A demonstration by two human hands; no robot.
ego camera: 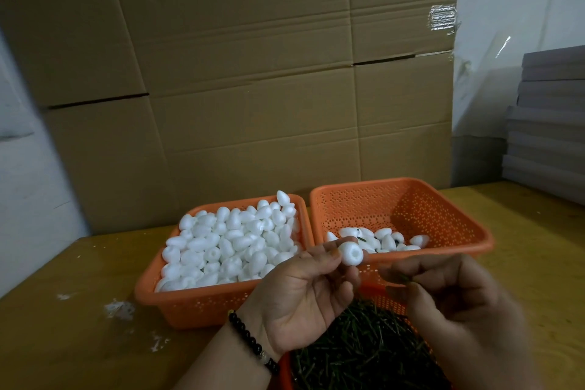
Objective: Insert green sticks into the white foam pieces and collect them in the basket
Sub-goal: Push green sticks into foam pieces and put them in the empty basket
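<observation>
Insertion step: left hand pinches a foam piece, socket facing right hand (blurred, apparently pinching a green stick); next, align tip with socket.

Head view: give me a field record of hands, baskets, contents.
left hand: fingers pinch one white foam piece, hole facing the camera
right hand: fingers pinch a thin green stick, blurred, beside the piece, not yet inserted
left orange plastic basket: heaped with loose white foam pieces
right orange plastic basket: a few foam pieces along its near side, some with green showing
near orange basket: pile of green sticks
surface: wooden table
backdrop: brown cardboard boxes
</observation>
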